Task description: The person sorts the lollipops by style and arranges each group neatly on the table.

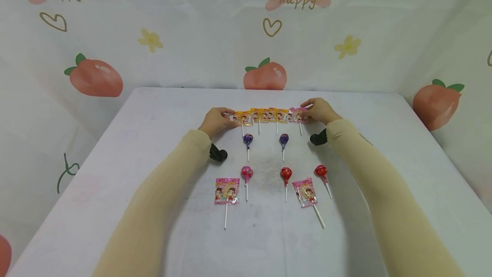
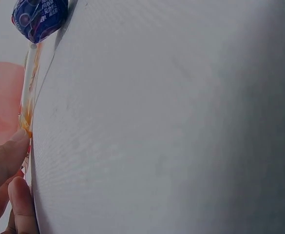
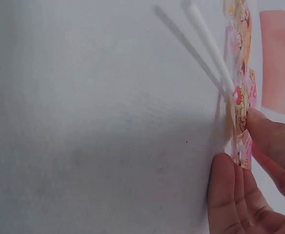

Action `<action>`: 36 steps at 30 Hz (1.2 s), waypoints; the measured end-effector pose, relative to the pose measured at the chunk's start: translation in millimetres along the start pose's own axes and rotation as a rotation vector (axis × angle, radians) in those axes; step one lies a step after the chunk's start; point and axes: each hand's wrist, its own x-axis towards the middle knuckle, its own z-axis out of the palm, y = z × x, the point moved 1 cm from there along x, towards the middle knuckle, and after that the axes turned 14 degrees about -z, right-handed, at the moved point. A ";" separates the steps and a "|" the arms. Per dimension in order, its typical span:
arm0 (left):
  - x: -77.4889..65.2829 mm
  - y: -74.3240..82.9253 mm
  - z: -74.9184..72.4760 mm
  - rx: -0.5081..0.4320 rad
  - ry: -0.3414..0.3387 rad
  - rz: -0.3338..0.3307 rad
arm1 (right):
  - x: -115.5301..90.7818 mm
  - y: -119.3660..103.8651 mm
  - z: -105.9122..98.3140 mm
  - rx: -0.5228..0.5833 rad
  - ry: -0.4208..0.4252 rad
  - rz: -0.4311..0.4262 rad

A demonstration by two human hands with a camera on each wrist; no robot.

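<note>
At the far side of the table lies a row of flat wrapped lollipops. My left hand (image 1: 216, 122) pinches the left edge of the leftmost one, a yellow-wrapped lollipop (image 1: 243, 117); in the left wrist view its thumb (image 2: 8, 156) presses the wrapper edge. Two more yellow-wrapped lollipops (image 1: 269, 115) overlap in the middle of the row. At the right end, my right hand (image 1: 323, 111) grips the outer edge of a pink-wrapped lollipop (image 1: 296, 115) between thumb and fingers. Its white stick (image 3: 210, 46) points away from the wrapper in the right wrist view.
Nearer me are two purple ball lollipops (image 1: 284, 139), a pink ball lollipop (image 1: 247, 172) and two red ball lollipops (image 1: 286, 173). Two flat pink-wrapped lollipops (image 1: 226, 191) lie closest on the white table (image 1: 253, 247). A peach-print cloth (image 1: 207, 54) hangs behind.
</note>
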 end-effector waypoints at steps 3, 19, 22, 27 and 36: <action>0.2 -0.5 0.3 -0.001 -0.001 -0.003 | -0.5 -1.0 -0.8 -0.025 0.001 0.000; -0.4 -0.3 0.2 -0.014 0.010 -0.001 | -0.1 0.5 -1.5 0.042 0.014 0.026; -0.2 -0.2 0.2 -0.015 0.008 -0.006 | -1.3 -0.6 -0.1 0.039 0.013 0.043; -0.3 -0.2 -0.2 -0.014 0.008 -0.010 | -3.3 -1.3 0.0 0.053 0.019 0.045; -1.7 0.6 -0.3 -0.003 0.002 -0.017 | -5.0 5.8 -5.0 0.258 0.086 0.007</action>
